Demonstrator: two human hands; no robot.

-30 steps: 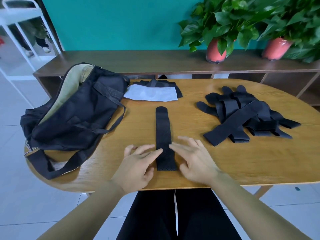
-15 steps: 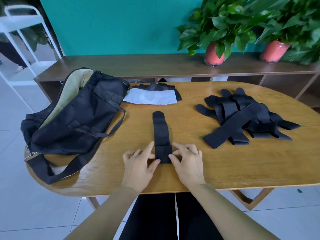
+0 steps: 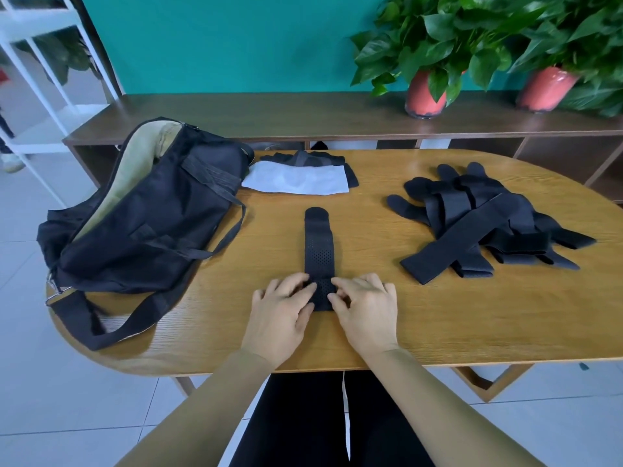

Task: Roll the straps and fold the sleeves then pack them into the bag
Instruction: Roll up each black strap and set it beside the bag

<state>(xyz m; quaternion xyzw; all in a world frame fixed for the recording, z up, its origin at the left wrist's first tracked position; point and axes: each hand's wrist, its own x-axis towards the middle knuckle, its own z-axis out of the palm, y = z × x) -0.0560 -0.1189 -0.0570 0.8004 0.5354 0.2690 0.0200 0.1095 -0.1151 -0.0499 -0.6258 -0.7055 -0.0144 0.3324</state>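
Head view: black strap (image 3: 318,244), long and narrow, perforated along most of its length, with a plain rounded tab at the far end. It lies flat and runs straight away from the person at table centre. The near end is folded or rolled over into a thicker bit. Pile of more black straps (image 3: 485,227) sits well apart at right, criss-crossed. Folded sleeves (image 3: 296,180), white on top of black, lie at the far edge.

Black bag (image 3: 148,214) is at left, zip open with pale lining showing; its shoulder strap trails over the table edge. Oval wooden table (image 3: 438,325), light grain. Behind it stands a dark brown low shelf (image 3: 269,112) with two leafy plants in red pots (image 3: 423,96). Teal wall (image 3: 219,38). White metal rack (image 3: 43,62) far left. Grey tiled floor.

Left hand (image 3: 281,318) and right hand (image 3: 365,315) rest on the table on either side of the strap's near end. Left fingers (image 3: 296,284) are curled onto the folded part from the left, thumb at its lower edge. Right fingers (image 3: 350,284) are curled in from the right, thumb touching the strap's side. Both hands pinch the folded end; the rest of the strap lies free beyond the fingertips.
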